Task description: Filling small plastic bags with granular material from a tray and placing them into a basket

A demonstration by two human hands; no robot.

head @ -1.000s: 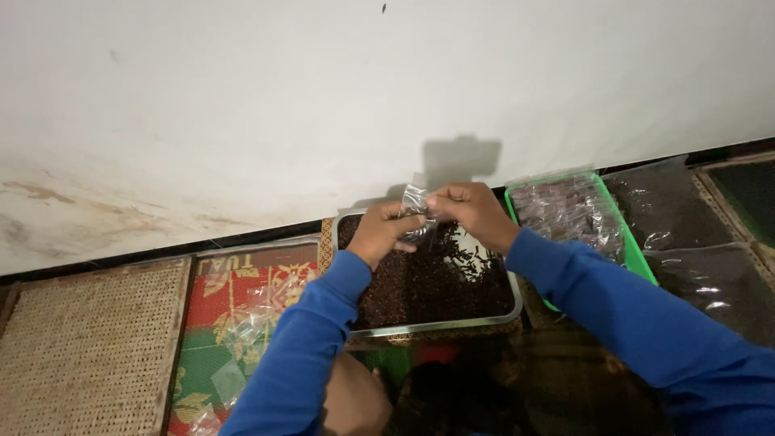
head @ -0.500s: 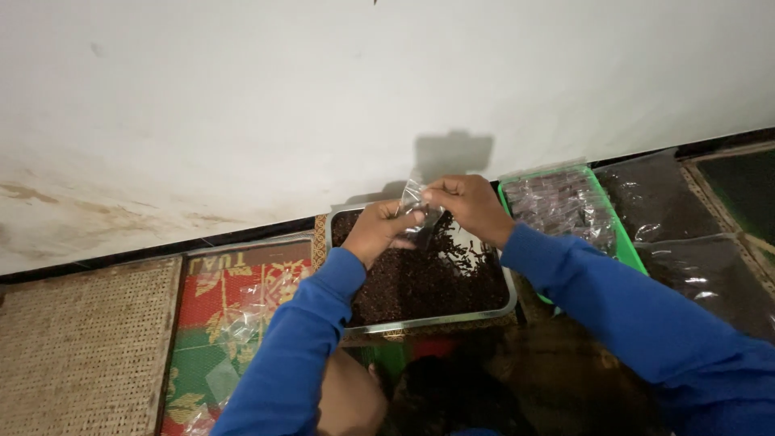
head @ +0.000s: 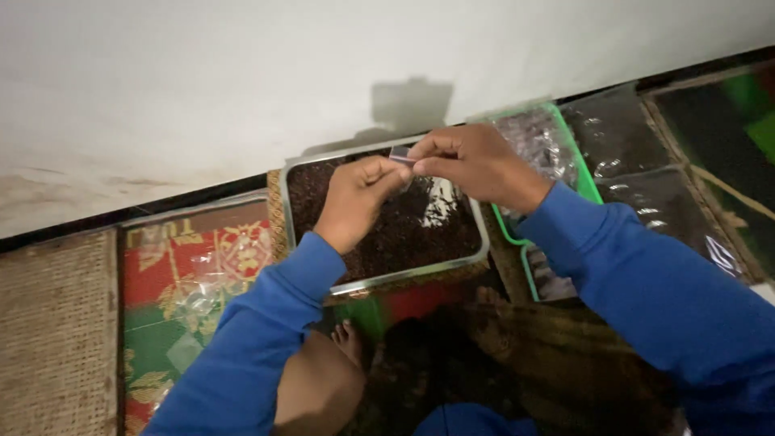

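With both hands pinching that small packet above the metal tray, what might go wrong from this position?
1. The small clear packet is pinched only at the fingertips of the left hand and right hand; it might slip into the dark loose material.
2. If it opens, the contents may fall past the rim of the metal tray onto the patterned mat.
3. The dim light makes a fallen packet hard to find.

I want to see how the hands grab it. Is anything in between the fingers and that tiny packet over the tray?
Nothing visible is. The left hand and the right hand both pinch the small packet directly with their fingertips, above the metal tray of dark bits. The packet is tiny and partly covered by the fingers, so its far side can't be seen.
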